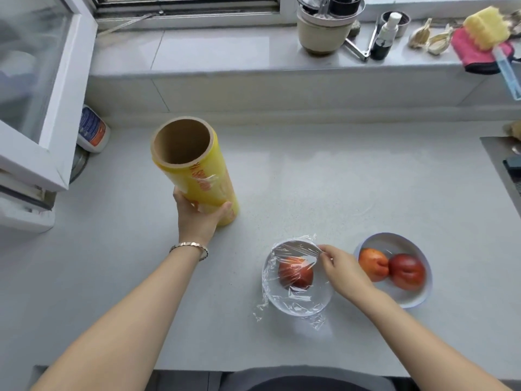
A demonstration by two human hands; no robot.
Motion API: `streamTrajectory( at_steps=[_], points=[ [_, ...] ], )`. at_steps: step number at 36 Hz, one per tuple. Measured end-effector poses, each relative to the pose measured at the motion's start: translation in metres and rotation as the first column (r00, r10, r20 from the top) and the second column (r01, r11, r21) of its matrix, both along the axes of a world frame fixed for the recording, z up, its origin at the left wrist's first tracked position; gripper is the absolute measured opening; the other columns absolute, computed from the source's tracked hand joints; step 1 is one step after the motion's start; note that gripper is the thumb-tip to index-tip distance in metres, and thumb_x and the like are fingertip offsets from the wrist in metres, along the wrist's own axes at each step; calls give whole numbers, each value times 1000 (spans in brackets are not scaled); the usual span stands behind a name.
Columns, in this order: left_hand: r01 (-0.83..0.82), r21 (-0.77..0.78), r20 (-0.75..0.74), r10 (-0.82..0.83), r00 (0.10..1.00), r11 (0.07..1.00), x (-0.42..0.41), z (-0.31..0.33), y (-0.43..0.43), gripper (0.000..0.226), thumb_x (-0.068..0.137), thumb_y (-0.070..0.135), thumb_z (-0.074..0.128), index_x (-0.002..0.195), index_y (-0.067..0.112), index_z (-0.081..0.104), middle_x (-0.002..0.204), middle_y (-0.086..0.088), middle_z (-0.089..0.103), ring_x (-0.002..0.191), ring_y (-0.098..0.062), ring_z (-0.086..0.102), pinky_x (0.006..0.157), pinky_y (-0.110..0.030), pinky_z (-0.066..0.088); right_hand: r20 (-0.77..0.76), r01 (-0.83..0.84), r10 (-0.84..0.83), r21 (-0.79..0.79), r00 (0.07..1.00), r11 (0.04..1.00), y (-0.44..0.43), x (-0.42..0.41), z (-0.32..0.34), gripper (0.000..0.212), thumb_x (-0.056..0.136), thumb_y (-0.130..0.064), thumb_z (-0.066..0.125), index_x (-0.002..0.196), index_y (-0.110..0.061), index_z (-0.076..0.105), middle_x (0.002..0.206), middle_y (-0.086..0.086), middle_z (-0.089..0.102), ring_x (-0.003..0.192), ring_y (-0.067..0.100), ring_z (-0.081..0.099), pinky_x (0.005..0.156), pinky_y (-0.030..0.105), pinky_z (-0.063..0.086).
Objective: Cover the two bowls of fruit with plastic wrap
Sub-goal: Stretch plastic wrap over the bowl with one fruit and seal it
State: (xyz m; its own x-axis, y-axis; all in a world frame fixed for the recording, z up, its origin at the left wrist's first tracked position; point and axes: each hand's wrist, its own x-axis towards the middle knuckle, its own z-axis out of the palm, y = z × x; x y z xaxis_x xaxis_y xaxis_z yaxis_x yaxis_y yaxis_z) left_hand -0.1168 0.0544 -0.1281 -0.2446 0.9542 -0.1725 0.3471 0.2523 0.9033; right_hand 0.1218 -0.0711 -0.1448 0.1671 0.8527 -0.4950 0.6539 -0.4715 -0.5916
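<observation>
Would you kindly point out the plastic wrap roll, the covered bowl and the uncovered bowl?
plastic wrap roll (pixel 204 180), head view, yellow side.
covered bowl (pixel 296 307), head view, near wall.
uncovered bowl (pixel 394 241), head view, far wall.

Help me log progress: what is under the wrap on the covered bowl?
One red-orange fruit shows through the wrap, inside the white bowl. The right hand pinches the wrap at the rim and hides that edge; glare blurs the bowl's floor.

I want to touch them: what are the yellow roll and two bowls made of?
The roll looks like glossy yellow plastic film on a dull brown cardboard tube, seen at its open end. The covered bowl and the open bowl look smooth, white ceramic, perhaps plastic.
</observation>
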Motion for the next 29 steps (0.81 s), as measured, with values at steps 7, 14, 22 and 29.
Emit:
streamTrajectory(
  at_steps=[7,14,22,29],
  points=[
    [127,-390,-156,-202,967,912,18,2,-53,49,84,29,67,125,9,47,144,-14,36,132,-28,35,106,-33,29,-7,142,-142,-36,990,989,-22,-5,-4,25,92,-9,40,110,-9,58,97,10,68,83,20,58,69,25,36],
    [376,-414,-7,-416,909,829,31,-11,-102,32,83,24,69,111,13,59,103,-3,61,88,-12,56,76,-18,40,-184,122,-195,-347,963,930,-57,-11,1,11,81,-18,57,91,-15,52,85,5,69,84,24,68,76,36,54],
    [262,-335,-53,-296,954,905,34,-9,-89,13,84,13,65,73,18,63,67,6,60,70,-15,56,74,-27,46,68,-26,20,85,997,996,-32,-15,23,13,85,-31,59,89,-20,64,81,-7,61,81,12,58,77,31,48],
    [179,-253,103,-157,982,951,34,-2,-89,22,89,6,59,70,17,59,64,-1,60,64,-12,59,63,-22,52,234,-294,251,171,939,940,-2,-37,12,28,85,-35,58,109,-20,58,114,-2,55,109,19,51,85,29,38]
  ],
)
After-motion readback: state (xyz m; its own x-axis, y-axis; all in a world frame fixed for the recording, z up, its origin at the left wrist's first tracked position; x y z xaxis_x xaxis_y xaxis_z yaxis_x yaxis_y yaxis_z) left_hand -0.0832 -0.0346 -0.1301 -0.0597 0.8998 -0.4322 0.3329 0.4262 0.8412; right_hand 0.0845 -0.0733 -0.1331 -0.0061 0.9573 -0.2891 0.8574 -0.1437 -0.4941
